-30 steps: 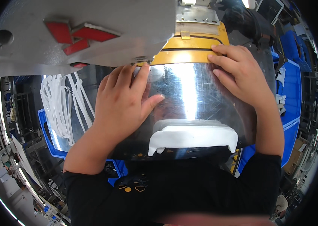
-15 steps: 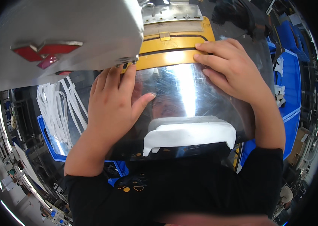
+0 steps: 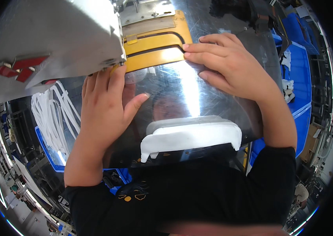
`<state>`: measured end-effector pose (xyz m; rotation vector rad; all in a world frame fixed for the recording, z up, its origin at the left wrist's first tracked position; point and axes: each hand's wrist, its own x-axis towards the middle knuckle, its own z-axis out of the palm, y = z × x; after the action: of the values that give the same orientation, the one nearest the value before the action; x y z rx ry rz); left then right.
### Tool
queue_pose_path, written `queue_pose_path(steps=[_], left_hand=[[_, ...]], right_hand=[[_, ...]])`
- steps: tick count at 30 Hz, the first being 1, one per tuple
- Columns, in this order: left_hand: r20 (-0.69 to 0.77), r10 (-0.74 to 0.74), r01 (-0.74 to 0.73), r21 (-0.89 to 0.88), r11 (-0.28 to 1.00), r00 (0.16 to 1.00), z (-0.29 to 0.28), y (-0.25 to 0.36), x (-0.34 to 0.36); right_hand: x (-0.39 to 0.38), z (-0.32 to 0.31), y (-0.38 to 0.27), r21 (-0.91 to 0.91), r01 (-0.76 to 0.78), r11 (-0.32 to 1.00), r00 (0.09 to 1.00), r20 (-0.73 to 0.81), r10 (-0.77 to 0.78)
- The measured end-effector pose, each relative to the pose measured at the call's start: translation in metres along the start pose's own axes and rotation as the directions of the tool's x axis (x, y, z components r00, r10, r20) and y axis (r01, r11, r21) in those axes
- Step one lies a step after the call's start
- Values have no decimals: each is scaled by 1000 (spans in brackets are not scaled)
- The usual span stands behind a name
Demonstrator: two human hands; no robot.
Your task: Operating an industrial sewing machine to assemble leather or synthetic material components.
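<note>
A yellow template plate [image 3: 154,57] with dark curved slots lies under the grey machine head [image 3: 56,31] with red emblem. My left hand [image 3: 105,112] rests open at the template's left end, fingertips beside and partly under the head's lower edge, thumb apart on the shiny metal bed [image 3: 174,94]. My right hand [image 3: 231,67] lies open, two fingertips on the template's right side at the slot, thumb bent below them. White shaped pieces [image 3: 190,135] lie stacked near the bed's front edge. A metal bracket [image 3: 146,15] sits at the template's back.
White strips [image 3: 52,122] hang left of the bed beside a blue bin [image 3: 48,153]. Blue bins [image 3: 300,122] with white and dark pieces stand at the right. A dark machine part [image 3: 249,13] is at the back right.
The yellow template, its bracket and both hands have shifted leftward in the view. The machine head also appears further left as the view moves; both hands stay on the template.
</note>
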<state>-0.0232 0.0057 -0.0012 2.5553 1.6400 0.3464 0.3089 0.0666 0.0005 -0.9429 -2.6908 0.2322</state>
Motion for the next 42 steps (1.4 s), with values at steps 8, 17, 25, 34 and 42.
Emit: queue_pose_path(steps=[8,17,25,34,42], left_hand=[[5,-10,10,24,1000,1000,-1,-1,0],[44,-33,30,59,998,998,-4,-1,-2],[24,-38,36,48,998,999,-3,-4,-3],[4,-47,46,55,997,999,2,-7,-4],[-5,-51,51,36,998,999,3,-7,-3]], right_hand=[[-2,3,2,-42,18,999,999,47,-16],[-3,-2,1,-16,-22,1000,991,131,24],[-3,1,3,-40,11,999,997,72,-8],[-4,-1,2,-50,-10,999,995,99,15],[-5,0,3,-45,-19,999,994,105,24]])
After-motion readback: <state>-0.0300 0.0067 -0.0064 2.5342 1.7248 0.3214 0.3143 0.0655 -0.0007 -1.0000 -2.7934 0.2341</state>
